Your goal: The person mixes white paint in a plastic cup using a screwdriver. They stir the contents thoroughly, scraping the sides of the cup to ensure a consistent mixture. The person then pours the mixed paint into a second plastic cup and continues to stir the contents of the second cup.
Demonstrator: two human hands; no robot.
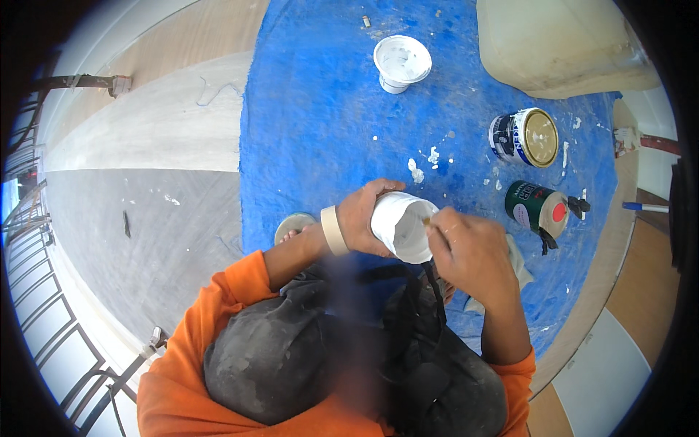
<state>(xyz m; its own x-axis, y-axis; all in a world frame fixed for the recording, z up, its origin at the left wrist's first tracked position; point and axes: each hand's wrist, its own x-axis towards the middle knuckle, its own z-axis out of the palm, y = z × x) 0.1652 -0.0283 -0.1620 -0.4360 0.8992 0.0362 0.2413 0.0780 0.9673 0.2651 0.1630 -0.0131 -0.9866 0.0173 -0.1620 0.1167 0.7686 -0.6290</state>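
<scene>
i'm sitting over a blue sheet (313,109), a white plastic cup (386,217) tilting in front of me, just above my lap, its mouth facing right. my left hand (358,222) is gripping it, fingers wrapping around the outside; a pale band (334,230) is circling that wrist. my right hand (470,251) is hovering at the cup's mouth, fingers curling together; a small tan bit is showing by the fingertips, and i cannot tell whether i'm holding it. a second white cup (402,64) is standing upright farther out. to my right, a gold-lidded can (541,138) is sitting near a green can (526,205) with black scraps clinging to it. white splotches (416,172) are dotting the sheet between.
</scene>
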